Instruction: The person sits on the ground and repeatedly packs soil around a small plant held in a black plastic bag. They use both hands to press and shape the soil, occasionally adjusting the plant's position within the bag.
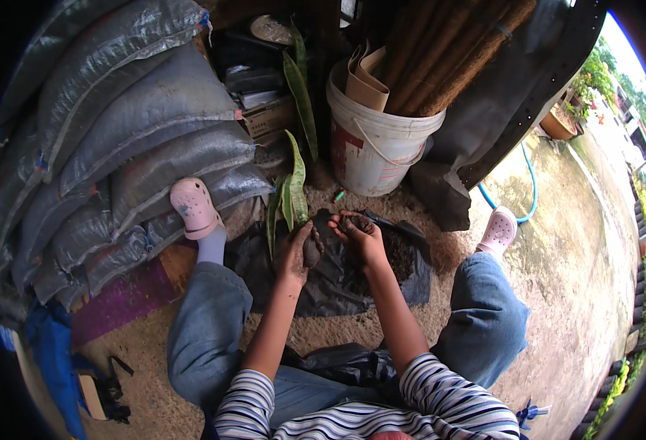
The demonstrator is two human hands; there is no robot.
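The leaves of a snake plant (295,192), green with yellow edges, rise from my left hand (293,253). That hand is curled around the plant's base, where a dark clump of soil shows against the palm. My right hand (359,236), palm up with bent fingers, cups dark soil (352,224) just to the right. Both hands are dirty with soil and stand a little apart. Beneath them a black plastic sheet (323,290) lies on the ground, with loose soil (403,268) on its right part. A dark tool or handle (392,221) lies behind my right hand; its kind is unclear.
Stacked grey sacks (154,110) fill the left side. A white bucket (374,154) with brown poles stands ahead. Another snake plant leaf (301,103) leans near it. A blue hose (534,183) curves at right, beyond my pink clog (499,229). Blue cloth (50,359) lies lower left.
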